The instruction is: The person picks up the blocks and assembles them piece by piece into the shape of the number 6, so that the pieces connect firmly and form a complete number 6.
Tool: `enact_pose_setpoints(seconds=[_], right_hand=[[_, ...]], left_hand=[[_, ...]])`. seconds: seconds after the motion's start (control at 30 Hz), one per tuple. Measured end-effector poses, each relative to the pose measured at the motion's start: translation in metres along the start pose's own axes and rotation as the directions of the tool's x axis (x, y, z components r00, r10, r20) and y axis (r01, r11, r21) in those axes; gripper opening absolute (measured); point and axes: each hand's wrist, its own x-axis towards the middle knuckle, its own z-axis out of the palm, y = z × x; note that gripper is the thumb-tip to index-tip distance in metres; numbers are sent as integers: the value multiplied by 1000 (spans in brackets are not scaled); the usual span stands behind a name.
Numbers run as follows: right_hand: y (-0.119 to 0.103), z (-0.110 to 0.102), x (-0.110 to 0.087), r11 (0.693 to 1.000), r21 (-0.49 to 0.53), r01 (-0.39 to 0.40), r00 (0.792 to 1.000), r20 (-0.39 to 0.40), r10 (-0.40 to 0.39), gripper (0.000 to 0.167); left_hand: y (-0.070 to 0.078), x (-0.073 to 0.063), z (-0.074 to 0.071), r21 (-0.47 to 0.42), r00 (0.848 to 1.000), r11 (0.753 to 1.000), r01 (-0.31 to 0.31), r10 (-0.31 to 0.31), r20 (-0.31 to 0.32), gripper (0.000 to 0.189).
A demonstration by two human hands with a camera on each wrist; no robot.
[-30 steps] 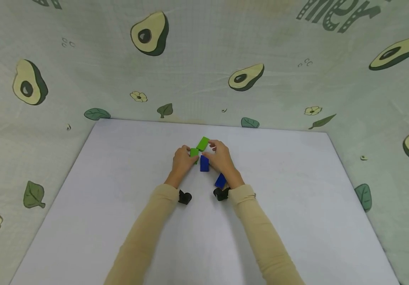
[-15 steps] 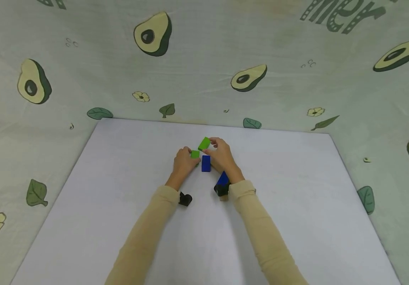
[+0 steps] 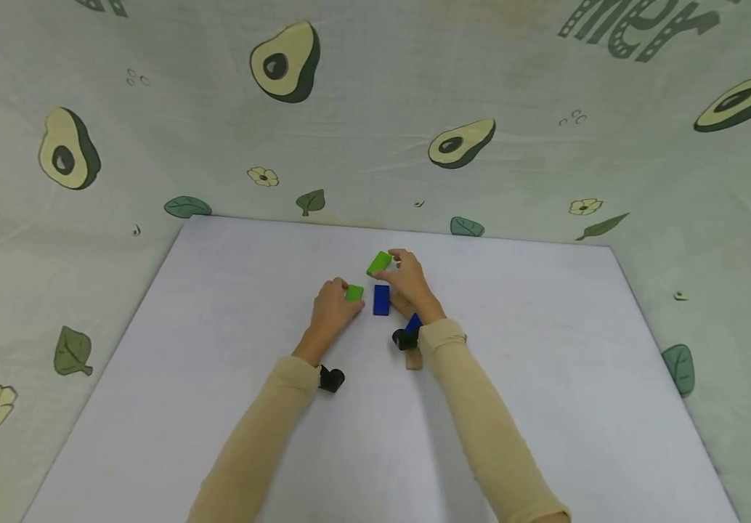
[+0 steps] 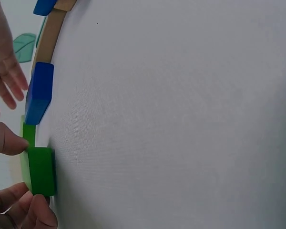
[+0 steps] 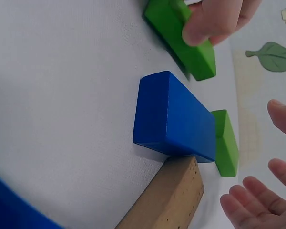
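My left hand [image 3: 333,309] pinches a green block [image 4: 42,171] between thumb and fingertips, just left of an upright-looking blue block [image 3: 381,300]. Beyond the blue block lies a second green block [image 3: 379,263]. My right hand [image 3: 411,280] is beside that far block, its thumb overlapping the near end in the head view. From the right wrist, the thumb and fingers [image 5: 250,202] are spread, with a gap between them and the far green block. A wooden block [image 5: 164,195] meets the blue block's right side.
Closer to me, another blue block [image 3: 413,322] is partly hidden by the right wrist camera [image 3: 405,339]. A second wooden block [image 3: 414,359] shows below it. The white table [image 3: 513,327] extends to a cloth backdrop [image 3: 375,167] printed with avocados.
The left hand has drawn its green block leftward and nearer, away from the blue block. The right hand has shifted slightly farther back, uncovering more of the wooden blocks.
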Motion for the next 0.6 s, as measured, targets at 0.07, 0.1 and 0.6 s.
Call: enact_pose_setpoints(seconds=[0.07, 0.1, 0.6], right_hand=[[1, 2, 4, 1000, -17, -6, 1000, 12, 6, 67], [1, 3, 5, 1000, -28, -6, 1000, 19, 6, 67], [16, 9, 28, 992, -109, -70, 996, 52, 76, 79]], left_hand=[[-2, -4, -3, -2, 1000, 1000, 2, -2, -1, 49], [-3, -6, -4, -1, 1000, 1000, 3, -3, -1, 49], [-15, -37, -12, -40, 998, 998, -52, 51, -29, 44]])
